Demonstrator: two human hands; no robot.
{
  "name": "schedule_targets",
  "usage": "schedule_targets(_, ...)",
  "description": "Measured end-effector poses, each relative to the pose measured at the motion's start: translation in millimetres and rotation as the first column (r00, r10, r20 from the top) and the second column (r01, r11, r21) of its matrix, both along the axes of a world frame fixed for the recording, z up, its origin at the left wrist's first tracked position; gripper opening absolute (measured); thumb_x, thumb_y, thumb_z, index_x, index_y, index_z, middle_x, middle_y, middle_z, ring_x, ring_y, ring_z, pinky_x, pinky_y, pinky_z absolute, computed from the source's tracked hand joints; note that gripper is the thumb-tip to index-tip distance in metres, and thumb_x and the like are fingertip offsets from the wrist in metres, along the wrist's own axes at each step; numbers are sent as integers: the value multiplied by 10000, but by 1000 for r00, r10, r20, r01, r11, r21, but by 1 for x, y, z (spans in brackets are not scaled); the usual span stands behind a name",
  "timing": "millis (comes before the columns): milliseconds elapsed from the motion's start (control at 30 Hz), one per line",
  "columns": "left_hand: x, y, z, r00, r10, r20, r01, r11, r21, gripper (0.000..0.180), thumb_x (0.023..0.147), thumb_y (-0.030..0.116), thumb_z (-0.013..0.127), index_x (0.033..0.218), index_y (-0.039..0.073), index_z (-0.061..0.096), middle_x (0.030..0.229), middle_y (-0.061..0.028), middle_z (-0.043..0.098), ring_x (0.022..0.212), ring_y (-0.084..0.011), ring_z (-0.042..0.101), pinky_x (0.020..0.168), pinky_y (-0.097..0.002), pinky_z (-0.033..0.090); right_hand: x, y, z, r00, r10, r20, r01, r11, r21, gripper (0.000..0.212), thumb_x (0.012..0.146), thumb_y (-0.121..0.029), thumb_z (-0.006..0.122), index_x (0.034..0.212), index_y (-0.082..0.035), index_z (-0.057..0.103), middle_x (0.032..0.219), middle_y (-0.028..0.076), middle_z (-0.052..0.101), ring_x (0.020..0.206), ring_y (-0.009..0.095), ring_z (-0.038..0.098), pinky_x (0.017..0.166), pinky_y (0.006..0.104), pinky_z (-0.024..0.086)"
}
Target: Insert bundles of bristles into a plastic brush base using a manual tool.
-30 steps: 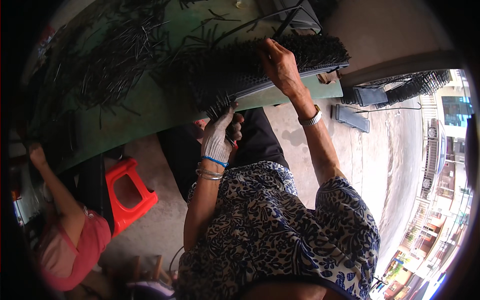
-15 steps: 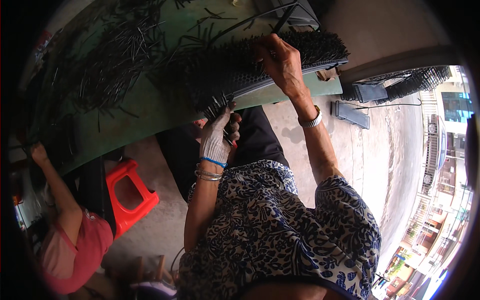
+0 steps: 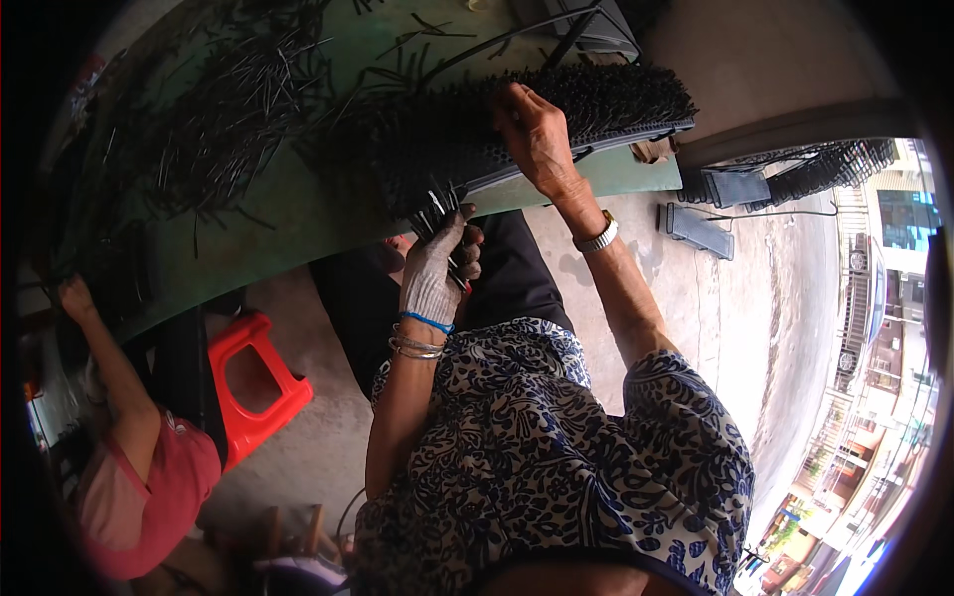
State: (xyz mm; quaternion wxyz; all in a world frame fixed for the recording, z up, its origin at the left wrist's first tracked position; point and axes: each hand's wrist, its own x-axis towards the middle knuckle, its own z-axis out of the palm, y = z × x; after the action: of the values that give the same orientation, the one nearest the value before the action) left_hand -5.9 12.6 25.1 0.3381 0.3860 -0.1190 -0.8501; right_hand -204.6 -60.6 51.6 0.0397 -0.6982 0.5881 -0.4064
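My left hand [image 3: 434, 266], in a whitish knit glove with darkened fingertips, is closed round a bunch of thin black strips [image 3: 432, 211]. The strips fan out past the fingers, by the near edge of a long dark perforated board [image 3: 477, 164]. Dense black bristles [image 3: 626, 99] stand up from the board's far side and right part. Bare except for a watch at the wrist, my right hand [image 3: 537, 144] is over the board with its fingers pinched together. Whatever is between those fingertips is too dark to make out.
Loose black strips [image 3: 238, 124] lie heaped on the green table [image 3: 248, 243]. A grey box-shaped piece [image 3: 596, 30] sits beyond the board. At left, another person's arm [image 3: 124, 368] reaches to the table beside a red stool [image 3: 283, 409]. Grey pieces [image 3: 696, 230] lie on the floor at right.
My right hand has shifted left and a little nearer along the board. The left hand stays almost in place, still gripping the strips.
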Motion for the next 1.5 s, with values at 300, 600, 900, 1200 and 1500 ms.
schedule_targets(300,-4,0,-6,999,24,-25,-25,1000,-12,256,966,243,598,1108,39,656,752,-28,610,561,-82,502,461,-227,380,11,6,0,956,-144,-255,138,990,-42,105,849,-135,668,951,-116,651,897,83,579,790,274,608,664,371,495)
schedule_targets(600,-4,4,2,998,48,-46,-48,999,-10,254,952,241,621,1098,37,662,737,-35,602,558,-84,505,452,-231,365,16,11,-1,928,-198,-316,162,977,-137,173,831,-154,679,1001,-148,710,890,74,576,856,264,589,735,362,481)
schedule_targets(900,-9,5,4,1000,1,-18,-2,998,-59,237,913,250,673,1046,54,691,746,-36,651,549,-93,549,450,-210,389,31,64,17,853,58,518,-325,836,442,137,895,-50,648,1023,-5,656,870,50,675,792,105,621,664,254,492)
schedule_targets(1200,-8,0,10,994,52,101,-49,998,-34,255,907,239,674,1064,39,687,856,-101,712,575,-113,599,447,-220,431,13,53,28,959,-185,215,177,983,54,73,893,-21,618,935,-20,558,835,70,671,672,127,611,601,269,474)
schedule_targets(1500,-10,-1,8,993,94,65,-92,995,-38,272,941,253,637,1089,29,678,760,-50,649,529,-79,510,449,-224,377,4,14,7,976,-209,56,212,976,-46,63,889,-45,606,897,-52,544,718,106,560,606,212,554,571,320,459)
